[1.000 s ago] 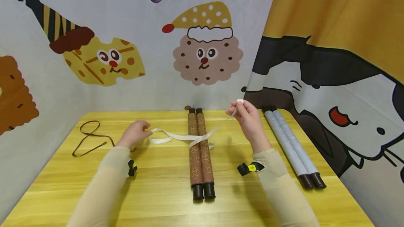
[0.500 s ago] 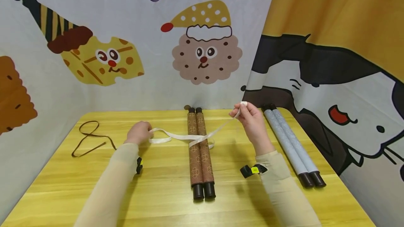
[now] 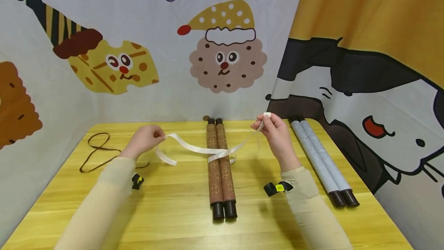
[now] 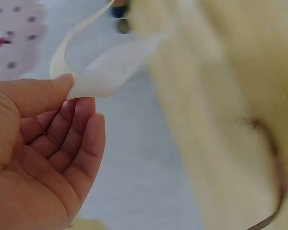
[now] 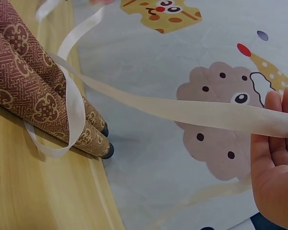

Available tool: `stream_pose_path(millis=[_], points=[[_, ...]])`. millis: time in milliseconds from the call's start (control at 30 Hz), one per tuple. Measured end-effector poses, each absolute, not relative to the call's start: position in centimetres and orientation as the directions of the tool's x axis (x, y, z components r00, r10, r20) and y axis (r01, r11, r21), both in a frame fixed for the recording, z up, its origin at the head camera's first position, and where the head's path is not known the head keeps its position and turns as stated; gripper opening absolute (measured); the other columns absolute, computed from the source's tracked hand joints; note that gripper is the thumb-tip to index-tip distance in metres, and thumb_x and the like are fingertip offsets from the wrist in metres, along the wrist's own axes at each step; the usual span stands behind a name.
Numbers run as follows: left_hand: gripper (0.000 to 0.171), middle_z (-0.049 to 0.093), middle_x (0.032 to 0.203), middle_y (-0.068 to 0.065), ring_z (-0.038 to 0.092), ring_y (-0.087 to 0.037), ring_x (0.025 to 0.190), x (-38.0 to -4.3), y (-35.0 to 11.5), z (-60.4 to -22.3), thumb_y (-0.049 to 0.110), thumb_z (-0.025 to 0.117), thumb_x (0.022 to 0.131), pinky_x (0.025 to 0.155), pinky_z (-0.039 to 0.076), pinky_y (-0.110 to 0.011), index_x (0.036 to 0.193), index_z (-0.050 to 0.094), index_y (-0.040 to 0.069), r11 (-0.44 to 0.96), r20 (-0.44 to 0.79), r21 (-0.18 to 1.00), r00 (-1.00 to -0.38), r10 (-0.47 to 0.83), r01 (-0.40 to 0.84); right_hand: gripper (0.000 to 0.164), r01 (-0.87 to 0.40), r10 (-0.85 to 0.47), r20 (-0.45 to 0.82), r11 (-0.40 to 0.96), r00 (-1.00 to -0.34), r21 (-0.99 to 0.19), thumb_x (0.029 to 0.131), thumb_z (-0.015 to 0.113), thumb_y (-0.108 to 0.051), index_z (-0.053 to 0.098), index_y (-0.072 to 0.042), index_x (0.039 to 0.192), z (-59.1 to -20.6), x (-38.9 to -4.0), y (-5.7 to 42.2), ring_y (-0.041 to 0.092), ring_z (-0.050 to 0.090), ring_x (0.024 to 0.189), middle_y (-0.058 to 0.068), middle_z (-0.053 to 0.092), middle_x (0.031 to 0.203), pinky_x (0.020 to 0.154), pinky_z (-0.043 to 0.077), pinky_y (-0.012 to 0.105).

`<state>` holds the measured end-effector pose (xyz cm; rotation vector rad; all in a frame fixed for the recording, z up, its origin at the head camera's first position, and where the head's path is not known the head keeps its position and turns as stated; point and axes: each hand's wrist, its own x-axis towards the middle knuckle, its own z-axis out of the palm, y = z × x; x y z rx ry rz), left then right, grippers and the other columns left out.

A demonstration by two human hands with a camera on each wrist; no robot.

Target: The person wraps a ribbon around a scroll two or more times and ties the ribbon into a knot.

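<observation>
Two brown patterned rolls with dark end caps, a scroll (image 3: 220, 176) by their look, lie side by side on the wooden table. A white ribbon (image 3: 194, 148) passes around their middle and crosses over the top. My left hand (image 3: 145, 139) pinches one part of the ribbon between thumb and forefinger, to the left of the rolls. The loose tail of the ribbon hangs below that hand. On the right, my right hand (image 3: 275, 136) pinches the other end, raised above the table. In the right wrist view the ribbon (image 5: 211, 115) runs taut-looking from the rolls to the right hand.
A second pair of rolls, pale blue-grey (image 3: 322, 161), lies at the table's right edge. A thin brown cord (image 3: 98, 149) lies loosely looped at the left, partly behind the left forearm. A printed cloth backdrop (image 3: 138, 10) stands behind the table (image 3: 180, 227).
My left hand reached right and down at the ribbon, then drew back left and up, lifting it higher with its tail hanging. My right hand shifted slightly right, still holding its end.
</observation>
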<state>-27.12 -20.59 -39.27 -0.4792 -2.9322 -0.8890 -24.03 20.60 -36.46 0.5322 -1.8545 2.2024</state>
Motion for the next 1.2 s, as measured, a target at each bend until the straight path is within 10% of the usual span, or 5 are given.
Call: stream_pose_path(millis=[333, 567, 733, 1200], points=[[0.006, 0.062, 0.079, 0.003, 0.052, -0.013, 0.067, -21.6, -21.6, -34.2, 0.009, 0.068, 0.094, 0.063, 0.046, -0.034, 0.088, 0.069, 0.012, 0.74, 0.195, 0.495, -0.888, 0.416, 0.456, 0.021, -0.394, -0.079, 0.414, -0.19, -0.907, -0.899, 0.106, 0.048, -0.023, 0.063, -0.01, 0.102, -36.4, -24.2, 20.5, 0.015, 0.067, 0.088, 0.0, 0.069, 0.087, 0.09, 0.051, 0.029], [0.01, 0.063, 0.086, 0.006, 0.059, -0.013, 0.075, -19.1, -22.2, -34.1, 0.012, 0.075, 0.089, 0.067, 0.051, -0.034, 0.097, 0.069, 0.01, 0.723, -0.018, 0.466, -0.812, 0.584, 0.51, 0.02, -0.422, -0.108, 0.446, -0.188, -0.889, -0.887, 0.106, 0.048, -0.021, 0.063, -0.008, 0.103, -35.7, -24.5, 20.3, 0.015, 0.067, 0.088, 0.001, 0.069, 0.088, 0.091, 0.051, 0.029], [0.044, 0.066, 0.107, -0.009, 0.064, -0.027, 0.096, -19.6, -21.5, -35.1, 0.021, 0.079, 0.085, 0.083, 0.051, -0.047, 0.12, 0.063, -0.002, 0.748, -0.058, 0.454, -0.822, 0.567, 0.484, 0.02, -0.432, -0.107, 0.456, -0.191, -0.883, -0.881, 0.106, 0.048, -0.02, 0.064, -0.008, 0.101, -35.2, -24.4, 20.1, 0.015, 0.067, 0.087, 0.001, 0.069, 0.087, 0.09, 0.051, 0.029], [0.064, 0.06, 0.127, -0.018, 0.058, -0.035, 0.113, -24.3, -12.5, -38.1, 0.031, 0.079, 0.085, 0.098, 0.045, -0.05, 0.134, 0.056, -0.003, 0.67, 0.094, 0.497, -0.802, 0.589, 0.551, 0.03, -0.442, -0.093, 0.462, -0.174, -0.882, -0.88, 0.106, 0.048, -0.018, 0.058, 0.011, 0.107, -34.8, -24.2, 19.7, 0.014, 0.068, 0.087, 0.001, 0.069, 0.087, 0.089, 0.051, 0.029]])
